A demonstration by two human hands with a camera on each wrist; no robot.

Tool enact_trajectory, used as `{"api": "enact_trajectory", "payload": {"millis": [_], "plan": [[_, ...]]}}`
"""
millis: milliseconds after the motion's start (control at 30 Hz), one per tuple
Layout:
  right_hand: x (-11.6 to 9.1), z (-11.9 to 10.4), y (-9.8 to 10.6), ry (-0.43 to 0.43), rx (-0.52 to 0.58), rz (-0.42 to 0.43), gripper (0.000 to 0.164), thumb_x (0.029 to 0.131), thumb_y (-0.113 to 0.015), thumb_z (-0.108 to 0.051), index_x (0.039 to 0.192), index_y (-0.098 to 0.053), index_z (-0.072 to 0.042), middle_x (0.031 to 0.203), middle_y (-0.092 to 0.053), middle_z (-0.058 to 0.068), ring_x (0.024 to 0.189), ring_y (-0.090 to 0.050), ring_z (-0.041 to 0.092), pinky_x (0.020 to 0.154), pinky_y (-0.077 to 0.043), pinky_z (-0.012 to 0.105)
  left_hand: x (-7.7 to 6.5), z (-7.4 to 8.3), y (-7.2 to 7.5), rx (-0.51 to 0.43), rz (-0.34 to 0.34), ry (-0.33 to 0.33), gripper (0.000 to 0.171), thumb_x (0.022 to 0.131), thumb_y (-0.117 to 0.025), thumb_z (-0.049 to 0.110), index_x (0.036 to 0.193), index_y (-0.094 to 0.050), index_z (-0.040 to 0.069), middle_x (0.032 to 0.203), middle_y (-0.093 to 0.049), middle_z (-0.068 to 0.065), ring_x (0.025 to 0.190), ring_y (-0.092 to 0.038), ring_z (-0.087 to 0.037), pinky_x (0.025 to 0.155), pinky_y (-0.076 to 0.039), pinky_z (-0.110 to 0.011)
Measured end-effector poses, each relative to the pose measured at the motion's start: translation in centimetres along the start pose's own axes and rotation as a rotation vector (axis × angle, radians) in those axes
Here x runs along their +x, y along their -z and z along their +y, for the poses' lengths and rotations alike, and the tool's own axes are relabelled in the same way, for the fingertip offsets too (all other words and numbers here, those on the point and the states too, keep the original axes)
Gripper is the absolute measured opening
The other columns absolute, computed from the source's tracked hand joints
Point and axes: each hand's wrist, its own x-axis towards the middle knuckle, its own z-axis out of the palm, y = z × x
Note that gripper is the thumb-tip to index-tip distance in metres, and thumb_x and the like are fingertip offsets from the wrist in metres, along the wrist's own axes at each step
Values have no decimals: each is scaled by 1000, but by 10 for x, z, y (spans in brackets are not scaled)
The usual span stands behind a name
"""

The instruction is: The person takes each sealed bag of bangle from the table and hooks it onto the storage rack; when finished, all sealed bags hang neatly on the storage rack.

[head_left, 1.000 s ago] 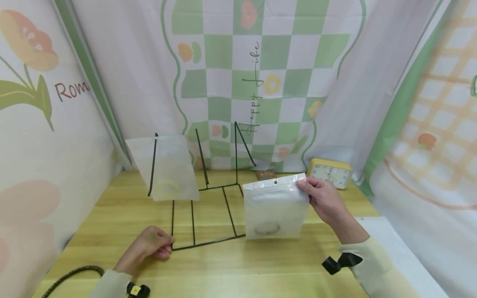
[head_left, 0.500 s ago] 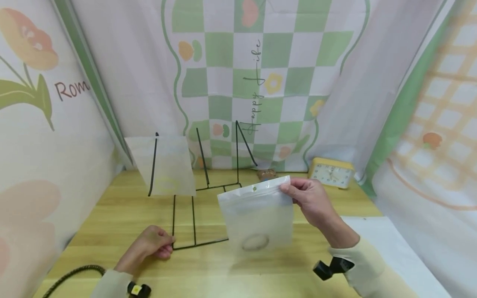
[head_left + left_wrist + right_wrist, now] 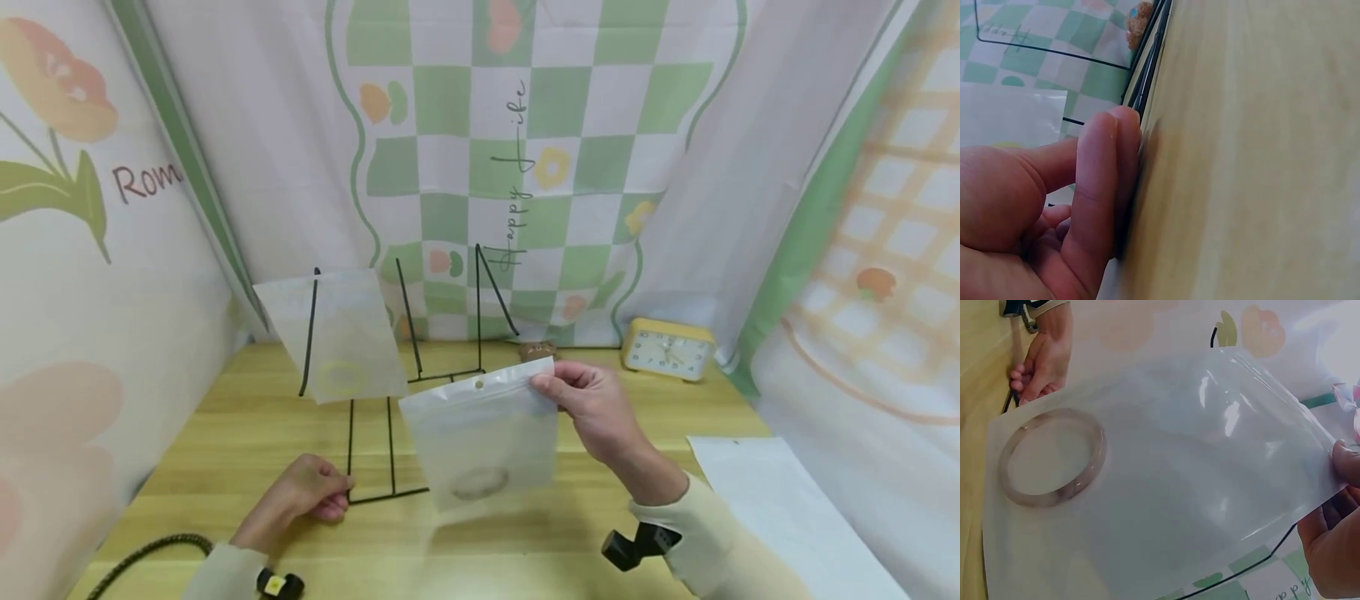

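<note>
My right hand (image 3: 600, 408) pinches the top right corner of a translucent zip bag (image 3: 480, 442) with a round hang hole. A brownish bangle (image 3: 1099, 450) lies inside, near the bag's bottom. This bag hangs tilted over the front of a black wire display rack (image 3: 392, 450), hiding part of its base. My left hand (image 3: 307, 487) holds the rack's front left corner at the tabletop, thumb and fingertips together on the wire. A second translucent bag (image 3: 348, 325) hangs on the rack's left prong, a yellow ring (image 3: 322, 379) showing through it.
A yellow clock (image 3: 667, 348) stands at the back right of the wooden table (image 3: 555, 550). Left of it, behind the rack, is a small brown plush figure (image 3: 537, 352). A white sheet (image 3: 757, 483) lies at the right, a dark braided cord (image 3: 157, 543) at the front left.
My right hand has carried the bag with the bangle leftward, across the front of the rack. The hanging bag swings slightly. My left hand stays at the rack's corner.
</note>
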Motion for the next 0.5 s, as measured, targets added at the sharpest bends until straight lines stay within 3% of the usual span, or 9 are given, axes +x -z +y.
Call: {"api": "enact_trajectory", "payload": {"millis": [300, 500], "plan": [[8, -1, -21, -44, 46, 10, 19, 91, -68, -6, 84, -76, -21, 84, -72, -6, 74, -66, 5, 64, -58, 19, 1, 0, 0, 2, 2, -7, 16, 90, -67, 6, 80, -61, -5, 66, -65, -15, 51, -65, -18, 51, -62, -31], [15, -3, -40, -51, 32, 15, 22, 90, -69, -4, 77, -74, -20, 75, -66, -8, 64, -52, 5, 54, -44, 16, 0, 0, -1, 9, -9, -25, 16, 90, -66, 5, 79, -62, -6, 63, -65, -14, 50, -65, -17, 50, -61, -29]]}}
